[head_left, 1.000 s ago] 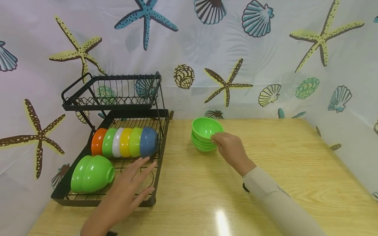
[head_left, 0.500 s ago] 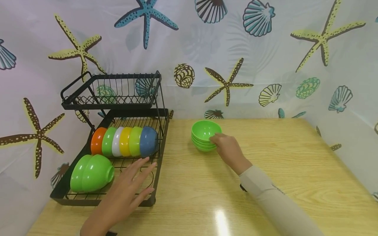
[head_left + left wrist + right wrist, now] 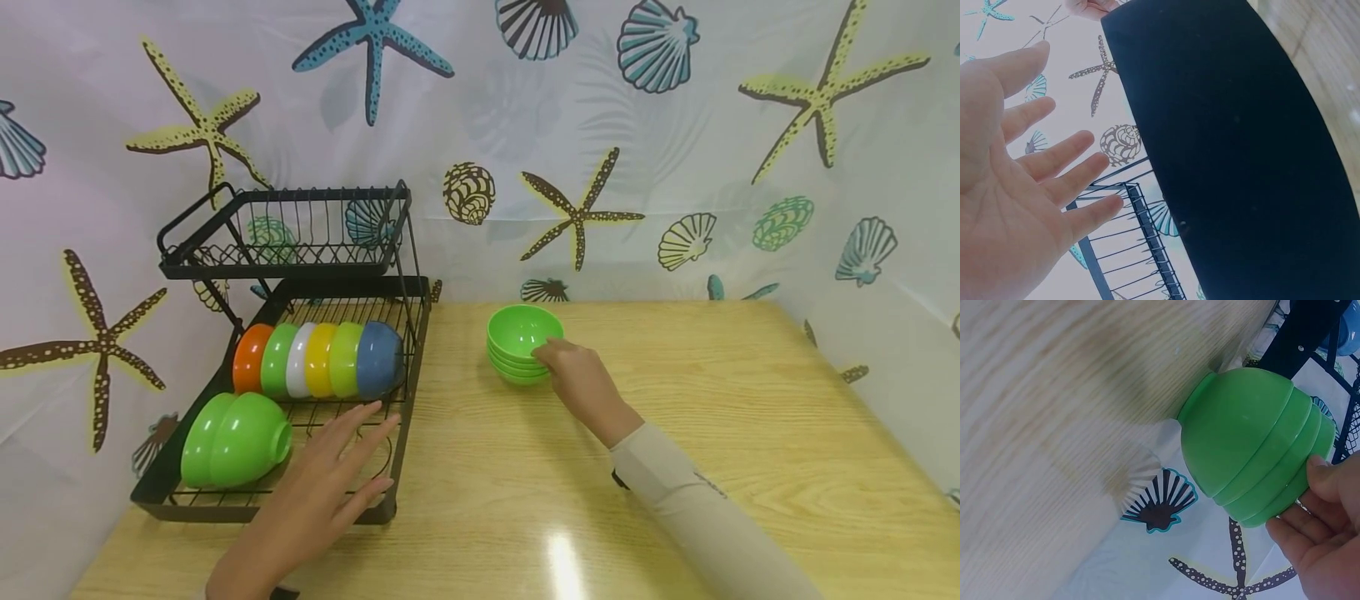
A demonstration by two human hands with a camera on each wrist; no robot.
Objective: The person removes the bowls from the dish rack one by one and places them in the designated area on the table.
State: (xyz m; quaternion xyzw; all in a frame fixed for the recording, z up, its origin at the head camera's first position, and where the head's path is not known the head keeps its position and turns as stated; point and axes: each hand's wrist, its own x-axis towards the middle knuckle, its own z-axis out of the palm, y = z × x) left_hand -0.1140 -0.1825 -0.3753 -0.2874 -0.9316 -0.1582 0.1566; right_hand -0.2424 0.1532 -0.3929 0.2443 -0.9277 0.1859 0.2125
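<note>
Several green bowls (image 3: 517,333) stand nested in a stack on the table, right of the dish rack. My right hand (image 3: 583,383) pinches the near right rim of the top bowl. From the right wrist view, the thumb (image 3: 1325,478) lies against the outside of the stack's upper end, and the top bowl sits level inside the others. My left hand (image 3: 322,487) hovers at the front right corner of the black dish rack (image 3: 402,425), fingers spread and holding nothing. Its bare palm (image 3: 1016,206) shows in the left wrist view.
The two-tier rack's lower tray holds a row of bowls: orange (image 3: 251,360), green, white, yellow, lime and blue (image 3: 377,360). Two larger green bowls (image 3: 240,442) lean at its front left. A patterned curtain (image 3: 480,125) hangs behind the wooden table (image 3: 712,400).
The top green bowl was tilted and slightly raised; it has gone down level into the stack. My right hand moved slightly left and still holds its rim. My left hand stayed put.
</note>
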